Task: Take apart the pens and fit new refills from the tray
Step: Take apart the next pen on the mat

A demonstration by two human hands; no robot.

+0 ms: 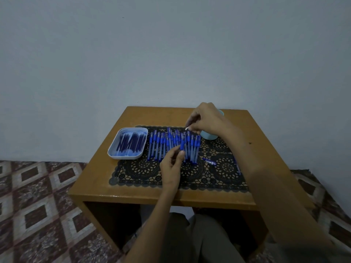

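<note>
On the left of the desk (98, 179) sits a white tray (114, 149) with the new refills (131, 144) inside it. Next to it, on a black lace mat (144, 173), a row of pens (161, 147) lies side by side. Then comes the left hand (171, 162). Its grip is narrow, with finger and thumb pinched on one pen (182, 144) near its blue part, just above the row. The right hand (206, 120) is higher up. Its grip is tight too, and it pinches something thin and pale at the top end of that pen. It is too small to tell if this is the tip or the old refill. Behind that hand stands a light blue cup (209, 136). A loose pen bit (209, 161) lies further right.

The step looks like pulling the pen apart. To do it well, the left hand should hold the pen steady. The right hand should pull straight along the pen, not sideways, so the thin part does not bend.
</note>
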